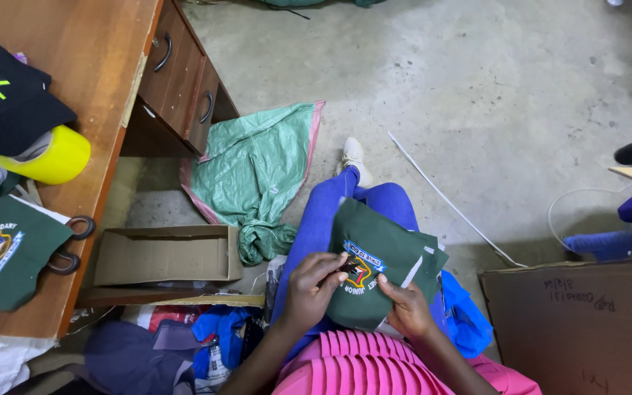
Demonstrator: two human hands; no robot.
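Observation:
A dark green cloth piece (385, 245) with an embroidered badge (361, 269) lies over my lap. My left hand (313, 287) pinches at the badge, fingertips on its left side, holding a small dark thing I cannot make out. My right hand (407, 310) grips the cloth's lower edge just under the badge. My legs in blue trousers (330, 212) stretch out over the concrete floor, and a pink pleated garment (374, 366) covers my lap below the hands.
A wooden desk (104, 80) with drawers stands at left, bearing a black cap (5, 95), a yellow tape roll (60, 157), scissors (71, 245) and another green badge piece (5, 256). An open cardboard box (162, 254), a green sack (254, 172), a large carton (579, 329) and another person's blue-clad leg (623, 238) surround me.

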